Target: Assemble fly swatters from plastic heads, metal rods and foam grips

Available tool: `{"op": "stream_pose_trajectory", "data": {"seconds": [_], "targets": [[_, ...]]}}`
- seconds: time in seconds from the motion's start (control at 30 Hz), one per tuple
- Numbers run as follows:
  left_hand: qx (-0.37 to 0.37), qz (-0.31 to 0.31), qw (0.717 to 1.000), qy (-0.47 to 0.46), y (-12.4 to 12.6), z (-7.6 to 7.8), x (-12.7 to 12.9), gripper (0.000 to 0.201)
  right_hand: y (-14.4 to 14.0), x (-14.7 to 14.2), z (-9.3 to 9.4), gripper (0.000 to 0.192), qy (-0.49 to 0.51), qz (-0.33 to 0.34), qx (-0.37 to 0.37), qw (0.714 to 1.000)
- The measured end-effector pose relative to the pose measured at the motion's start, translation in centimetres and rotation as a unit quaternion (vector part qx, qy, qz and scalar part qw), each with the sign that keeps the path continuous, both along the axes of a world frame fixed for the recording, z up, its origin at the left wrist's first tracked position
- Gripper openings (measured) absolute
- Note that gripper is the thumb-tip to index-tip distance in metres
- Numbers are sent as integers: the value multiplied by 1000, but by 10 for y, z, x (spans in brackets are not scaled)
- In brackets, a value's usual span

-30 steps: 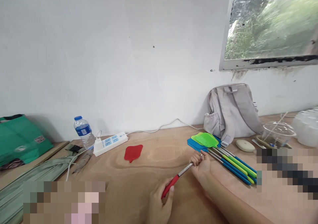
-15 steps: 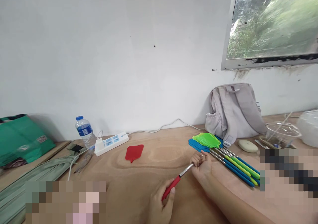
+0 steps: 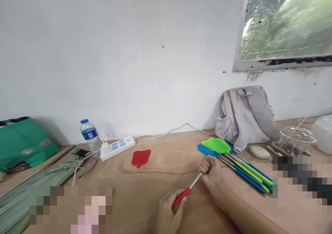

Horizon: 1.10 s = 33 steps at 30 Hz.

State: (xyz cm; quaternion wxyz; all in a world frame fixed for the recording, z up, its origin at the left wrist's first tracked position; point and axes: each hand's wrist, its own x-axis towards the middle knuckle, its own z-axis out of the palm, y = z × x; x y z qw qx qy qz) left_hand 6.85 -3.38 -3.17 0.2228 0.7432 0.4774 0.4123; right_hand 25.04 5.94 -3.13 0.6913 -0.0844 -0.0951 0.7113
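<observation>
A fly swatter handle (image 3: 181,198) with a red grip and a silver metal rod slants up to the right above the table. My left hand (image 3: 169,206) is closed around the red grip. My right hand (image 3: 209,171) is closed on the upper end of the rod, hiding its tip. Apart from it, a red swatter head (image 3: 141,158) lies flat on the wood, left of centre. Just beyond my right hand rests a pile of fly swatters (image 3: 216,145) with green and blue heads, their blue and yellow-green grips (image 3: 251,178) pointing toward the lower right.
A white power strip (image 3: 118,147) and a water bottle (image 3: 90,135) stand at the left, near a green bag (image 3: 26,144). A grey backpack (image 3: 246,116) leans on the wall. At the right are a beige oval object (image 3: 259,152) and a clear plastic bowl (image 3: 297,136).
Both hands keep their hold on the swatter handle, with barely any movement. The whole view has shifted slightly.
</observation>
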Motion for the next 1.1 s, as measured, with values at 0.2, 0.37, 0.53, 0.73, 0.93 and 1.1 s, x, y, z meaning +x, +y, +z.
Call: {"op": "stream_pose_trajectory", "data": {"seconds": [0.2,0.37,0.53,0.73,0.93,1.1], "targets": [[6,18,999,35,-1,-10,9,26,-12,-28,-12,40,-28,-5,5,1000],[23,34,997,70,-2,-13,13,26,-20,-48,-19,41,-9,-19,-45,999],[37,45,994,93,-5,-11,18,28,-22,-54,-22,40,12,-35,-91,995],[95,63,983,141,-3,-17,23,29,-19,-52,-32,45,-28,-37,-35,998],[127,69,978,148,0,-19,25,32,-19,-55,-37,48,-33,-42,-12,998],[135,67,980,133,0,-21,24,32,-20,-58,-41,48,-45,-40,17,998]]}}
